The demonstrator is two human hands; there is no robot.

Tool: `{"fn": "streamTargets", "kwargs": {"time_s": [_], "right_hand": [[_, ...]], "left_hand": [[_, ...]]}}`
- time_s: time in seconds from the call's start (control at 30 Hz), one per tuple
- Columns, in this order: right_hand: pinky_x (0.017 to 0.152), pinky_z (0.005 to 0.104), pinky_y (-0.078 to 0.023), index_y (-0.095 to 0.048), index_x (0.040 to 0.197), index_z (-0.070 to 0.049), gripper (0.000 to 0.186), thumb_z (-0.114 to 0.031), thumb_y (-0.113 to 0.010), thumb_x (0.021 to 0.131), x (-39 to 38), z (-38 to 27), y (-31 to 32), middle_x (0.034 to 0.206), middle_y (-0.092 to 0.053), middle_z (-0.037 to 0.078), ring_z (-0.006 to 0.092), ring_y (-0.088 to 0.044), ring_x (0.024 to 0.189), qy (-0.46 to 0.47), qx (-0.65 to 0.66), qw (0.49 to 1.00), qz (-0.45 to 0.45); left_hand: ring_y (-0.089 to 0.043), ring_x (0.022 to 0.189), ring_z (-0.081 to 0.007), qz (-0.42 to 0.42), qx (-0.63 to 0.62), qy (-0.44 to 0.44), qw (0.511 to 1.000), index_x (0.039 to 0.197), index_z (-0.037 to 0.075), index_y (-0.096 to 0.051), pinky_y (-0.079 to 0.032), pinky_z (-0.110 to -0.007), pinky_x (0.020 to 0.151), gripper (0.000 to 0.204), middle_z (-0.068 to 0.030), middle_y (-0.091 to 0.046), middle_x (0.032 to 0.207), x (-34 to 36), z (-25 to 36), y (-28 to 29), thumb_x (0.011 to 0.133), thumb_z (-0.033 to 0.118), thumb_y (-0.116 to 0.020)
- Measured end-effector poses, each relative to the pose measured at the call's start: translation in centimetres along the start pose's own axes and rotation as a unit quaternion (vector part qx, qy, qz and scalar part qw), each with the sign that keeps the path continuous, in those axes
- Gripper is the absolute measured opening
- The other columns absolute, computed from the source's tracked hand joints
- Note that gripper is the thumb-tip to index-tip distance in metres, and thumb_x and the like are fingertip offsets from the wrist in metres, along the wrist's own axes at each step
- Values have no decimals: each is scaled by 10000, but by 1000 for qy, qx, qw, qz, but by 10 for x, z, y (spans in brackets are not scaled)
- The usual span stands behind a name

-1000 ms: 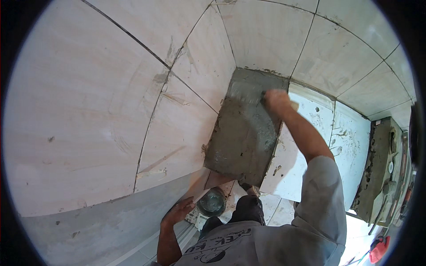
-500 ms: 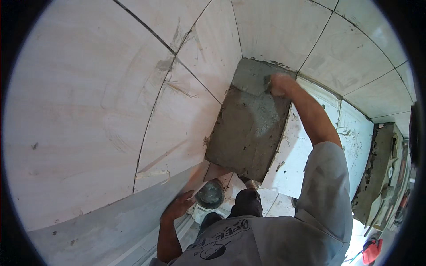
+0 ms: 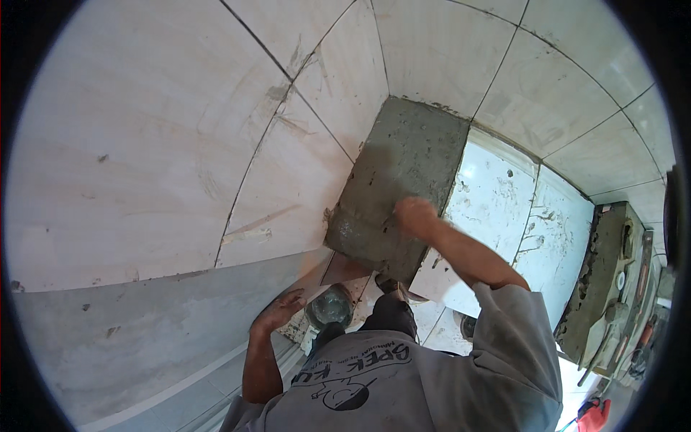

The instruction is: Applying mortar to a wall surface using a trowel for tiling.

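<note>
My right hand (image 3: 416,216) is closed over the near half of a grey mortar bed (image 3: 421,147) in the corner between tiled walls. What it grips, if anything, is hidden beneath it, and the hand is slightly blurred. A shiny wet patch shows on the mortar to the left of that hand. My left hand (image 3: 283,308) is at lower left with its fingers stretched out and nothing seen in it. Just right of its fingertips stands a round dark bucket (image 3: 330,306) of greyish liquid.
White slabs (image 3: 497,194), smeared with mortar, lie right of the bed. A rough ledge (image 3: 612,277) at far right bears several tools, among them a pale trowel (image 3: 596,338). Tiled wall (image 3: 144,165) rises at left. A red cloth-like thing (image 3: 594,416) lies at lower right.
My right hand has come from the far end of the mortar bed back to its near half. My left hand stays beside the bucket, and the view has shifted slightly.
</note>
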State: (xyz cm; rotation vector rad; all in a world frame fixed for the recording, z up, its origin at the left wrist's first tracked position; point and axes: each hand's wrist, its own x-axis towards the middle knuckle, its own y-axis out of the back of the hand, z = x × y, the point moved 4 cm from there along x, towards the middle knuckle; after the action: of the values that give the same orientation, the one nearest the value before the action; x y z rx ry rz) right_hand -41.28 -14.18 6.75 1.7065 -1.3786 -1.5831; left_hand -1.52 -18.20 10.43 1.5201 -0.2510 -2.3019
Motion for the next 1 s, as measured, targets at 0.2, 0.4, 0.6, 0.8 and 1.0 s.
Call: {"fn": "streamTargets", "kwargs": {"time_s": [0.2, 0.4, 0.6, 0.8, 1.0], "right_hand": [[737, 385, -537, -682, 860, -57, 156, -134, -615, 741, -10, 0, -16, 892, -677, 146, 294, -665, 873, 57, 19, 993, 105], [760, 382, -534, -689, 913, -68, 187, -141, -568, 792, 42, 95, 60, 972, -674, 132, 269, -658, 926, -125, -20, 977, 169], [868, 373, -508, -668, 1052, -66, 317, -195, -588, 773, 77, 149, 109, 1109, -640, 144, 286, -626, 1024, -206, 15, 969, 140], [866, 413, -500, -649, 1091, -72, 383, -236, -615, 746, 107, 160, 94, 1131, -623, 168, 347, -606, 1033, -225, 113, 968, 0], [848, 417, -507, -659, 1031, -40, 337, -215, -616, 746, 58, 87, 31, 1083, -631, 197, 326, -612, 1028, -139, 96, 986, 14]], "left_hand": [[-495, 1179, -227, -8, -9, 18, 1000, 1395, 142, -384, -440, -363, 814, 632, -116, -489, 1324, -7, 13, 2, 893, 506, -499], [-503, 1162, -221, -9, -23, 26, 999, 1385, 148, -398, -439, -356, 816, 620, -109, -502, 1305, -3, 6, 0, 892, 511, -499], [-476, 1197, -223, 3, 16, 44, 999, 1373, 137, -412, -433, -378, 890, 576, -120, -483, 1331, -3, 6, 0, 910, 469, -491], [-493, 1149, -245, 3, 76, -7, 997, 1376, 78, -389, -393, -341, 948, 571, -141, -497, 1298, -1, 18, 3, 934, 429, -478], [-485, 1197, -297, 8, -23, -9, 1000, 1394, 100, -372, -375, -360, 997, 607, -193, -490, 1314, 4, -2, 0, 914, 438, -524]]}}
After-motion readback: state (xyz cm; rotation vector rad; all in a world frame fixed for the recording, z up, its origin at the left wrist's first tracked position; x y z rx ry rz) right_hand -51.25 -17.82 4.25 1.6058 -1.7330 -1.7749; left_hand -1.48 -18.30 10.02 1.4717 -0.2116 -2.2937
